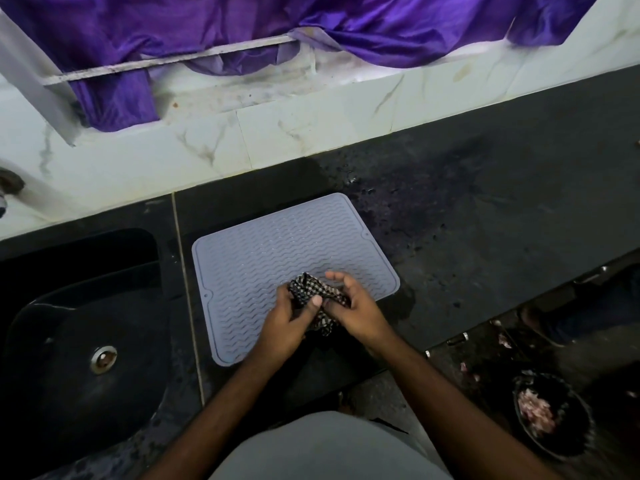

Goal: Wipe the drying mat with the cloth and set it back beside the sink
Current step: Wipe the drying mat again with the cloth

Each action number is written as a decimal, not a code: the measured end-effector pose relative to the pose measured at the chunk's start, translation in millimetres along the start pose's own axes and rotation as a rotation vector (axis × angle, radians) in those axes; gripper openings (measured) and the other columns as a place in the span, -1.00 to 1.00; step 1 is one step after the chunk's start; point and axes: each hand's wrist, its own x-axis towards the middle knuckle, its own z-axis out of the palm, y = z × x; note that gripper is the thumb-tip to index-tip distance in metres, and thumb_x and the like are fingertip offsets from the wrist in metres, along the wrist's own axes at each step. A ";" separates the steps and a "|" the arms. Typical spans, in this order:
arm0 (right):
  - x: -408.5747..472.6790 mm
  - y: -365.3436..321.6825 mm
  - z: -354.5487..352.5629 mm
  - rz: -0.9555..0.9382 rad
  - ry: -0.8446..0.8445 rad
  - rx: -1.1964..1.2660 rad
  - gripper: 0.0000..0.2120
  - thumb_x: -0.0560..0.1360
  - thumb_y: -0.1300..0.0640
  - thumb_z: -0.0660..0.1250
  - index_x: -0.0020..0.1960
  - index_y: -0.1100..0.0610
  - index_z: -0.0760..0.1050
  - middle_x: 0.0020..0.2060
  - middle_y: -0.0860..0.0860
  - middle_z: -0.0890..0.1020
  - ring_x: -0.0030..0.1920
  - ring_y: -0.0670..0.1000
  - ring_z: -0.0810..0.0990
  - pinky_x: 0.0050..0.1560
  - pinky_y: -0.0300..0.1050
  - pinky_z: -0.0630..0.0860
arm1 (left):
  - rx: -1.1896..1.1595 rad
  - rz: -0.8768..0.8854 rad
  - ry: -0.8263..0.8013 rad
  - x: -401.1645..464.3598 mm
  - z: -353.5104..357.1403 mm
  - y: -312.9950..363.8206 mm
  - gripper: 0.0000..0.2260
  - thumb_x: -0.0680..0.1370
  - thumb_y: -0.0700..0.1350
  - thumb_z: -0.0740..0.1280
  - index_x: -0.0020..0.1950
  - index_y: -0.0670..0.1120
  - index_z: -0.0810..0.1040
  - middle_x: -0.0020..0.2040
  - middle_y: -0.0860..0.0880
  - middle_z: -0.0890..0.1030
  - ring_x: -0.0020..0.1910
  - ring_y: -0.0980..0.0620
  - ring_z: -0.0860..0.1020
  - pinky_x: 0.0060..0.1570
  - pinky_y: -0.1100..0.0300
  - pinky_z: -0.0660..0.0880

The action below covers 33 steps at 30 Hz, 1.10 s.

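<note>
The drying mat (pixel 277 258) lies flat on the worktop (pixel 485 216) just right of the sink (pixel 86 323). Above the mat's near edge, left hand (pixel 291 323) and right hand (pixel 356 311) hold the bunched cloth (pixel 311 292), fingers curled round it. Wiping with so small a wad could miss the mat's grooves, or drag the light mat across the wet worktop.

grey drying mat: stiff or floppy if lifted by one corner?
Probably floppy: the drying mat looks thin, ridged and rubbery, lying flat on the counter. Likely light, and grippy rather than slippery.
</note>
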 end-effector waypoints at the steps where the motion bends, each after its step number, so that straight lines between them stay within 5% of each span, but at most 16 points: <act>1: -5.7 0.1 0.2 -0.008 -0.063 0.003 -0.63 0.58 0.28 0.38 0.35 0.13 0.44 0.13 0.04 0.66 0.08 -0.09 0.64 0.12 -0.18 0.57 | -0.136 -0.046 0.024 -1.3 3.3 0.0 -0.65 0.55 0.12 0.41 0.27 0.05 0.45 0.19 -0.08 0.67 0.13 -0.04 0.67 0.06 0.02 0.63; 4: -17.7 3.3 -5.3 -0.022 -0.121 0.039 -0.65 0.61 0.02 0.34 0.27 0.23 0.50 0.08 0.09 0.63 0.11 -0.03 0.60 0.19 -0.09 0.54 | -0.484 -0.164 -0.058 -1.9 4.9 -2.9 -0.66 0.58 -0.05 0.37 0.33 -0.12 0.51 0.23 -0.20 0.65 0.22 -0.17 0.62 0.23 -0.13 0.56; 7: -22.9 7.2 -7.2 -0.069 0.044 -0.033 -0.59 0.54 -0.28 0.33 0.18 0.02 0.53 0.13 0.19 0.58 0.12 -0.04 0.57 0.30 0.07 0.51 | -0.488 -0.176 -0.242 -4.0 9.4 -2.5 -0.66 0.59 -0.08 0.36 0.35 -0.13 0.54 0.26 -0.20 0.64 0.22 -0.11 0.61 0.28 -0.05 0.52; 11: -25.7 8.7 5.5 0.002 -0.065 -0.020 -0.69 0.65 0.07 0.30 0.38 -0.08 0.42 0.19 -0.02 0.64 0.23 -0.08 0.61 0.32 -0.15 0.50 | 0.243 0.094 -0.264 1.6 15.2 -7.5 -0.65 0.61 -0.04 0.26 0.39 -0.06 0.53 0.27 -0.08 0.57 0.29 -0.01 0.52 0.38 -0.06 0.42; 14: -25.7 13.0 0.9 -0.065 0.040 -0.162 -0.70 0.63 0.14 0.33 0.33 -0.09 0.48 0.23 -0.10 0.63 0.24 -0.15 0.58 0.37 -0.17 0.44 | 0.887 0.252 -0.054 8.1 -0.7 -6.8 -0.49 0.55 0.25 0.23 0.42 0.05 0.49 0.24 -0.07 0.42 0.25 -0.05 0.44 0.20 -0.01 0.51; 17: -17.4 15.2 -21.1 -0.113 0.333 -0.396 -0.68 0.61 0.06 0.35 0.33 0.05 0.42 0.11 -0.04 0.60 0.11 -0.05 0.59 0.12 -0.29 0.45 | 0.929 0.219 -0.023 14.3 -14.8 -6.5 -0.41 0.54 0.33 0.27 0.44 -0.01 0.46 0.29 -0.05 0.45 0.29 -0.06 0.43 0.19 0.01 0.49; 20: -3.5 14.2 -49.1 -0.261 0.524 -0.482 -0.72 0.59 0.09 0.31 0.22 0.09 0.29 0.11 0.07 0.45 0.08 0.13 0.53 0.16 0.09 0.50 | 1.113 0.255 -0.062 10.4 -12.5 -18.4 -0.42 0.57 0.26 0.28 0.50 -0.01 0.39 0.41 -0.05 0.42 0.37 -0.09 0.38 0.31 -0.01 0.38; 24: 16.1 12.6 -62.6 -0.321 0.343 -0.711 -0.71 0.49 0.28 0.29 0.20 0.16 0.41 0.17 0.06 0.35 0.12 0.13 0.49 0.24 0.10 0.48 | 1.146 0.178 -0.041 -1.2 -19.2 -41.9 -0.29 0.53 0.30 0.32 0.58 0.02 0.24 0.54 -0.06 0.27 0.51 -0.09 0.25 0.47 -0.03 0.26; 27: 21.7 25.8 -49.4 -0.404 0.101 -1.073 -0.71 0.47 0.20 0.36 0.17 0.03 0.55 0.17 0.01 0.49 0.08 0.12 0.51 0.07 0.07 0.55 | 1.112 0.182 -0.041 1.0 -26.5 -44.1 -0.26 0.48 0.35 0.35 0.57 0.09 0.27 0.52 -0.01 0.29 0.47 -0.06 0.29 0.41 -0.02 0.31; 33: 17.2 39.1 -44.1 -0.499 0.091 -1.268 -0.79 0.50 0.17 0.41 0.11 0.05 0.68 0.10 0.04 0.57 -0.05 0.14 0.49 -0.08 0.06 0.54 | 1.161 0.094 -0.062 11.2 -26.5 -32.9 -0.22 0.36 0.42 0.41 0.47 0.09 0.34 0.42 -0.05 0.30 0.39 -0.09 0.33 0.33 -0.04 0.37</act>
